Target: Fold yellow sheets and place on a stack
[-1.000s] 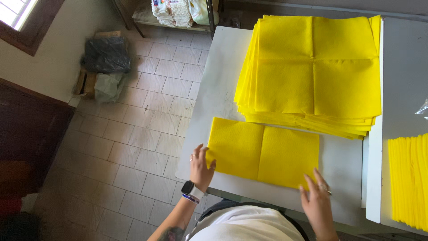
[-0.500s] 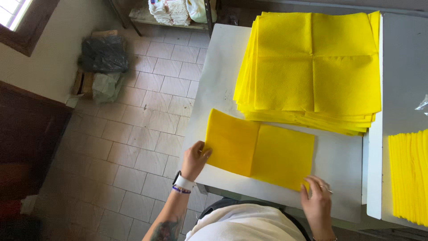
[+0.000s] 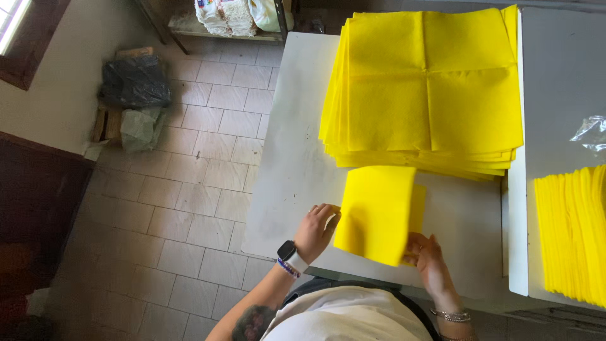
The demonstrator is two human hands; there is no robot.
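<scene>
Head view shows both hands, left hand [image 3: 315,228] and right hand [image 3: 428,260], pinching a folded yellow cloth [image 3: 377,213] near the white table [image 3: 297,158] edge (corners should meet squarely), below the yellow stack [image 3: 429,88].

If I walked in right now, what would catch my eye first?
The bright yellow: a big stack of unfolded cloths at the far end of the white table. Nearer the person, both hands, left hand and right hand, hold one folded yellow cloth. More yellow cloths lie at the right edge.
</scene>
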